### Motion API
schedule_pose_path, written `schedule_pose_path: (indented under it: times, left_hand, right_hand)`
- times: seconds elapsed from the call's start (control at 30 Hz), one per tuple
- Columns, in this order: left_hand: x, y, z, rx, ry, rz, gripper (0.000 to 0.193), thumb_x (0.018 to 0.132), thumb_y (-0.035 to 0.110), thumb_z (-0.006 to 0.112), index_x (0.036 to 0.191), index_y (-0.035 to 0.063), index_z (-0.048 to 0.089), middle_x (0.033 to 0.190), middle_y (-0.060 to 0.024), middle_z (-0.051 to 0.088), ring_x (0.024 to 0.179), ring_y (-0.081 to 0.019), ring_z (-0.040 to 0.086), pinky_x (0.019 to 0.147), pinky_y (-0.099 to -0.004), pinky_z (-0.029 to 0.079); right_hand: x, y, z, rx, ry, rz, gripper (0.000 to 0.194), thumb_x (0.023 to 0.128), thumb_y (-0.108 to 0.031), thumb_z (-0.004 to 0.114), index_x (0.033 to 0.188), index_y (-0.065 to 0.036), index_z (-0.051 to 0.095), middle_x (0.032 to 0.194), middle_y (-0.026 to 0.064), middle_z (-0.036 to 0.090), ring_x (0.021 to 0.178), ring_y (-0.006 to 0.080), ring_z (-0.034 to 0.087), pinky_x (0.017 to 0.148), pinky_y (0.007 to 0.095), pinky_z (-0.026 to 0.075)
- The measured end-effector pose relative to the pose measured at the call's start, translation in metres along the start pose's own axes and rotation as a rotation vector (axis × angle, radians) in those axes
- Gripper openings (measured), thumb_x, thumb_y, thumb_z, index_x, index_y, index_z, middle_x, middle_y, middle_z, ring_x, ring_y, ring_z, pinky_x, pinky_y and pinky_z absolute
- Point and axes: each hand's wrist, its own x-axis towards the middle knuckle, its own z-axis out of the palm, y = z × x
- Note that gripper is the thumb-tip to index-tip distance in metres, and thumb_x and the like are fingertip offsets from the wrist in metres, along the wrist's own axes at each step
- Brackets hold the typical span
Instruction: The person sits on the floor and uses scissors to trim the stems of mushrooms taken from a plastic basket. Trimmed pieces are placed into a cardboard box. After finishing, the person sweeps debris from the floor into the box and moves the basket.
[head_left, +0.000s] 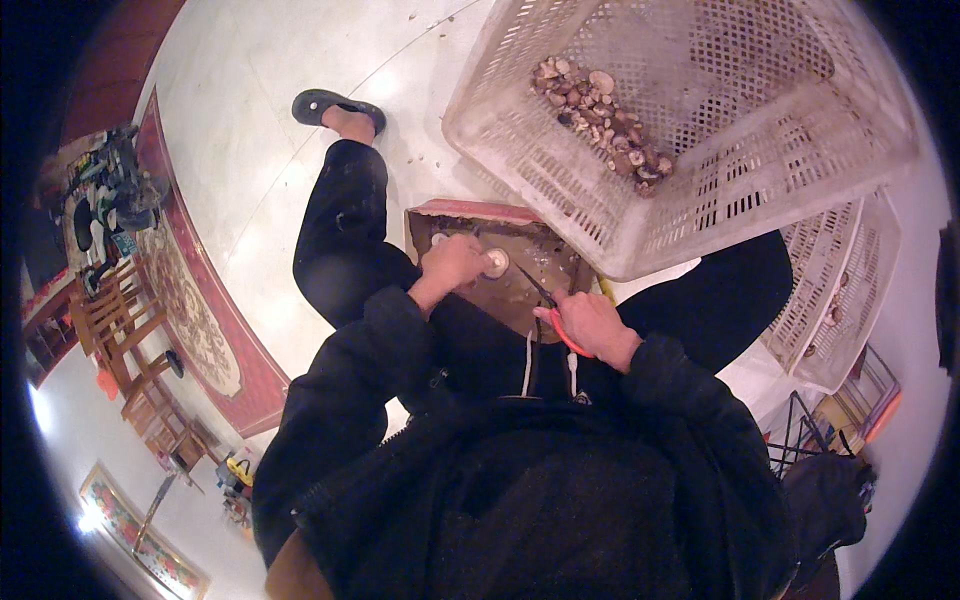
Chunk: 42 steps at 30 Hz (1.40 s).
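Note:
My left hand (454, 264) holds a mushroom (495, 263) with its pale underside turned up, over an open cardboard box (517, 304) between my legs. Another pale piece, perhaps a mushroom, shows at the upper side of that hand. In my right hand (592, 324) is a pair of scissors (559, 324) with red handles; the dark blades point up and left towards the mushroom, apart from it. Dark bits and small pale scraps lie in the box. Beyond it, a large tilted plastic crate (630, 259) holds a heap of mushrooms (600, 112) along its lower side.
A second plastic crate (866, 300) with a few mushrooms stands at the right, beside my leg. The big crate overhangs the box's right corner. A patterned red rug (259, 405) and wooden chairs (112, 315) are at the left. Small scraps lie on the pale floor (277, 195).

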Motion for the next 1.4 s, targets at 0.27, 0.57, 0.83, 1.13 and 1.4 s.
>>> schedule_pose_path:
  times: [0.27,0.57,0.83,1.13,1.4]
  left_hand:
    - [0.000,0.090,-0.075,-0.936,-0.109,0.474,0.035,0.083,0.011,0.060,0.116,0.0010,0.060,0.102,-0.0079,0.067,0.091,-0.0201,0.067,0.072,-0.0300,0.056]
    - [-0.038,0.324,-0.038,-0.948,-0.142,1.043,0.057,0.086,0.008,0.066,0.139,0.0097,0.045,0.131,-0.0140,0.054,0.116,-0.0214,0.056,0.096,-0.0341,0.047]
    - [0.213,0.222,0.040,0.165,0.408,0.942,0.044,0.084,0.015,0.061,0.127,0.0067,0.054,0.121,-0.0201,0.059,0.101,-0.0309,0.064,0.081,-0.0400,0.054]
    - [0.253,0.245,0.105,0.446,0.379,0.931,0.045,0.082,0.015,0.061,0.126,0.0179,0.054,0.124,-0.0131,0.048,0.104,-0.0353,0.057,0.080,-0.0444,0.053]
    - [0.127,0.169,-0.027,-1.334,-0.497,0.512,0.056,0.082,0.013,0.051,0.137,0.0126,0.041,0.131,-0.0172,0.050,0.108,-0.0353,0.056,0.085,-0.0477,0.053]
  right_hand:
    - [0.004,0.022,-0.012,0.293,0.109,0.105,0.051,0.092,-0.050,0.056,0.119,-0.007,0.054,0.070,0.0215,0.064,0.062,0.0399,0.064,0.054,0.0486,0.050]
    - [-0.001,0.029,-0.041,0.873,0.200,0.203,0.030,0.098,-0.033,0.053,0.113,-0.008,0.061,0.099,0.0105,0.065,0.091,0.0263,0.062,0.080,0.0362,0.049]
    - [-0.003,0.016,-0.052,1.581,0.501,0.345,0.034,0.103,-0.039,0.040,0.100,-0.007,0.049,0.059,0.0025,0.048,0.042,0.0105,0.045,0.038,0.0252,0.036]
    - [0.006,0.018,-0.065,1.721,0.637,0.281,0.026,0.102,-0.029,0.039,0.102,-0.005,0.048,0.058,0.0007,0.046,0.045,0.0084,0.042,0.042,0.0226,0.035]
    - [0.012,0.026,-0.046,1.790,0.608,0.353,0.031,0.104,-0.035,0.039,0.098,-0.007,0.048,0.059,0.0002,0.046,0.043,0.0088,0.042,0.039,0.0229,0.034]
